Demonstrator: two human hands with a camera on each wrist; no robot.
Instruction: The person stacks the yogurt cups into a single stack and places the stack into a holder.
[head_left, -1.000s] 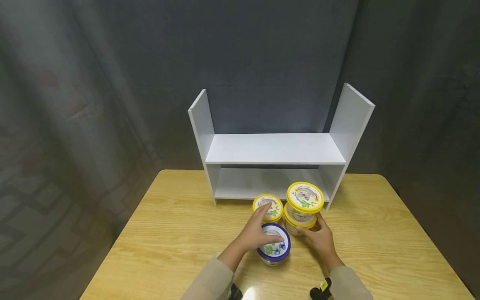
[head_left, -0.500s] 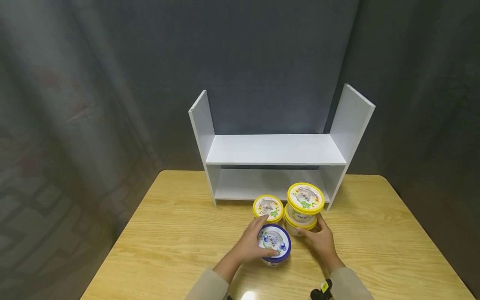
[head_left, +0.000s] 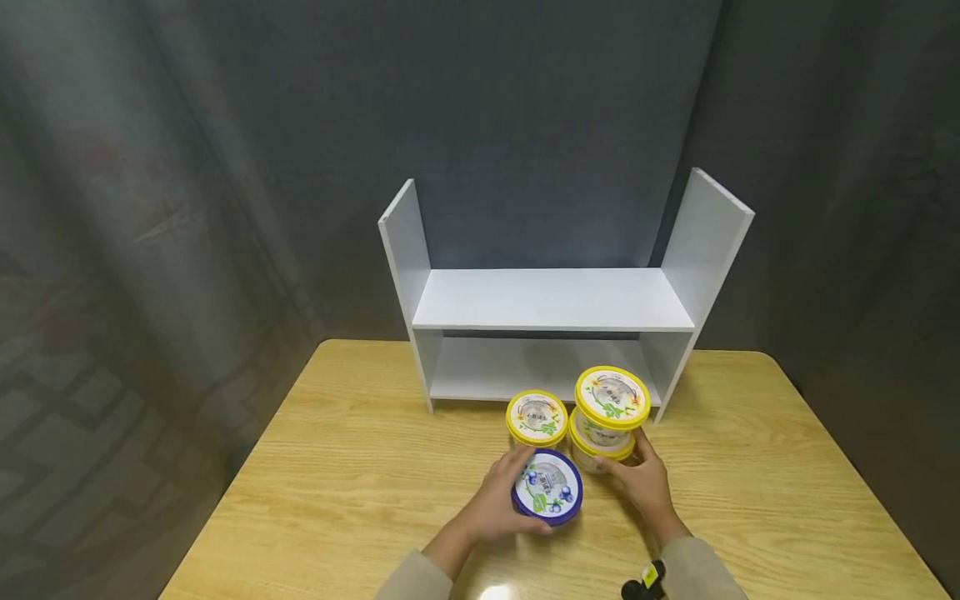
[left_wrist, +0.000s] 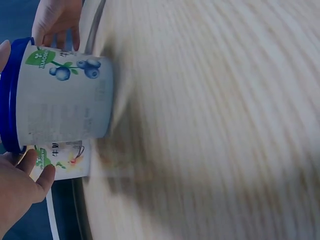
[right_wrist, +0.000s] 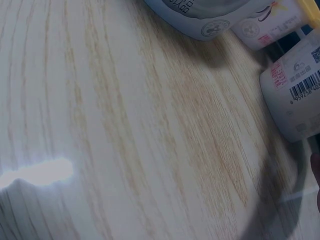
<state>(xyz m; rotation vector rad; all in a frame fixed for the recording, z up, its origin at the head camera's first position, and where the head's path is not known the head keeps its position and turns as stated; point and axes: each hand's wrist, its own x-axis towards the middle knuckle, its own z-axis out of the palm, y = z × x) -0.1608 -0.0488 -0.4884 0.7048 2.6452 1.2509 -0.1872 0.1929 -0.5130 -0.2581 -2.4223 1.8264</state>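
Note:
A white tub with a blue lid (head_left: 547, 485) and blueberry print stands nearest me on the table. My left hand (head_left: 491, 504) grips it by the lid, thumb at the near edge and fingers along the far left side. In the left wrist view the tub (left_wrist: 65, 95) shows side-on, with fingertips (left_wrist: 46, 175) right by its lid. My right hand (head_left: 643, 483) holds the lower of two stacked yellow-lidded tubs (head_left: 587, 458), thumb in front and fingers on the right. The upper yellow-lidded tub (head_left: 611, 396) rests on it. Left of the stack is another yellow-lidded tub (head_left: 536, 417).
Behind the tubs stands a white two-tier shelf (head_left: 551, 300) with upright side panels. The wooden table (head_left: 315, 467) extends to both sides, and dark grey curtains (head_left: 540, 125) hang behind it. A black device with a yellow label (head_left: 643, 581) sits under my right sleeve.
My left hand has slid down and left off the top of the blue lid to its side, uncovering the lid and the yellow-lidded tub behind. My right hand has stayed in place.

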